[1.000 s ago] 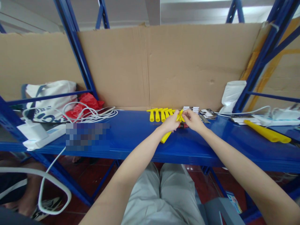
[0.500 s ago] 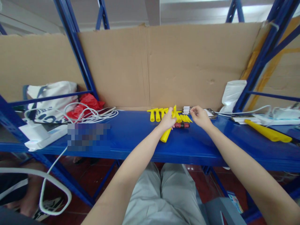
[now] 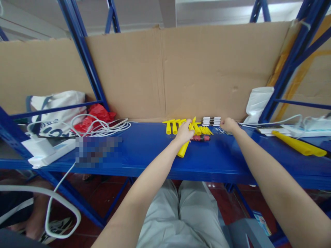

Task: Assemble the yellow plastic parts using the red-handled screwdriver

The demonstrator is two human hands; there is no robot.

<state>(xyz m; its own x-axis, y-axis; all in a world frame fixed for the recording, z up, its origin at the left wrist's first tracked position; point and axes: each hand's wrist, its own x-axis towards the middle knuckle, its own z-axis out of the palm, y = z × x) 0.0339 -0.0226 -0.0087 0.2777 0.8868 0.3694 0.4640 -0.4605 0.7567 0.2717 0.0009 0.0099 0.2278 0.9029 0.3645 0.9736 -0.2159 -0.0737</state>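
My left hand [image 3: 184,131] is closed around a yellow T-shaped plastic part [image 3: 183,150], whose wide tube end points down toward me. Behind that hand stand several similar yellow parts [image 3: 171,127] in a row by the cardboard. Just right of it lie a red and black screwdriver handle [image 3: 201,138] and a row of small flat yellow pieces [image 3: 206,130]. My right hand [image 3: 230,125] has its fingers pressed together at the right end of stacked small white pieces with dark bands [image 3: 211,121]. Tiny silvery bits [image 3: 220,131] lie beside it. What its fingertips hold is hidden.
Cardboard [image 3: 201,72] walls off the back of the blue shelf [image 3: 152,155]. Coiled white cables [image 3: 113,128], a red bag [image 3: 95,115] and a cloth bag [image 3: 59,113] sit at left. Longer yellow tubes [image 3: 300,144] lie at right. Another person's foot [image 3: 57,229] shows at lower left.
My right hand has moved right, away from the left end of the small white pieces, uncovering more of them and the tiny silvery bits. My left hand keeps its hold.
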